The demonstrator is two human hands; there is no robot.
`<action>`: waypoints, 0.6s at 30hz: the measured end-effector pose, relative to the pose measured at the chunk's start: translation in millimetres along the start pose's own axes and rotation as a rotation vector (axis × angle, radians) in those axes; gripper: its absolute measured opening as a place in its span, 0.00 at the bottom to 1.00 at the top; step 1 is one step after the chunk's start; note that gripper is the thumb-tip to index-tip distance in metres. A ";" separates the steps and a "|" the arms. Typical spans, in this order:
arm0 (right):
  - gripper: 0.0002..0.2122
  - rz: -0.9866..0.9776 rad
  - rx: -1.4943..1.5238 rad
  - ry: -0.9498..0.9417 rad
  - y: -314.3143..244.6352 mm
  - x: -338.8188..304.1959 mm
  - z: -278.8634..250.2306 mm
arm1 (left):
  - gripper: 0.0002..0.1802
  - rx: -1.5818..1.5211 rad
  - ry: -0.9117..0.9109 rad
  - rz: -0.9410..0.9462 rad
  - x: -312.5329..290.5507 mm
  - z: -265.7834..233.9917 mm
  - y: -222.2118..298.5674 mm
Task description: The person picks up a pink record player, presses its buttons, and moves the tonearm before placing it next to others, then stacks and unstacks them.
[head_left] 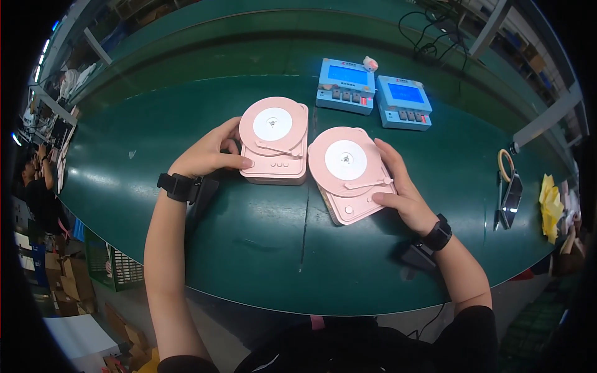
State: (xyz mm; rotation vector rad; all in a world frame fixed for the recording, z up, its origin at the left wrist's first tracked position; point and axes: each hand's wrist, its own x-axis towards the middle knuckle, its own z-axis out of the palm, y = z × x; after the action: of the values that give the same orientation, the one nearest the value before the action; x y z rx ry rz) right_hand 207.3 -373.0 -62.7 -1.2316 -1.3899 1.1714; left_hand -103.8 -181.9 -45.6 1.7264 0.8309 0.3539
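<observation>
Left hand [206,155]: gripping left pink player [273,142], thumb lying over its front-left corner, fingers wrapping behind its left side; probably steadying it.
Right hand [405,196]: gripping right pink player [350,177] at its right side, thumb resting on the front panel; likely keeping the platter [346,160] unobstructed.
Player position: both sitting mid-tabletop [249,261], right one turning askew; can't tell if it's lifting off.
Blue boxes: left blue box [345,88] and right blue box [404,103] standing toward the tabletop's far edge, facing the near edge, presumably for easy reading.
</observation>
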 end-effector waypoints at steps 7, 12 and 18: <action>0.40 0.037 -0.079 0.009 -1.4 -3.5 -0.5 | 0.45 -0.058 0.020 -0.002 -1.2 4.0 -1.1; 0.39 0.028 -0.062 0.016 -1.3 -2.4 1.6 | 0.44 -0.081 0.014 0.006 -1.8 2.8 -2.4; 0.39 -0.001 -0.060 0.064 -3.7 -2.8 11.7 | 0.44 -0.085 0.000 0.002 0.6 -1.8 -5.0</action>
State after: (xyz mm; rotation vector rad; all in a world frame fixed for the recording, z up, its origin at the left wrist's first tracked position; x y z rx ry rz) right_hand 195.5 -376.9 -60.6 -1.2989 -1.3861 1.0872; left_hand -106.2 -179.6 -49.7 1.6485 0.8038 0.3853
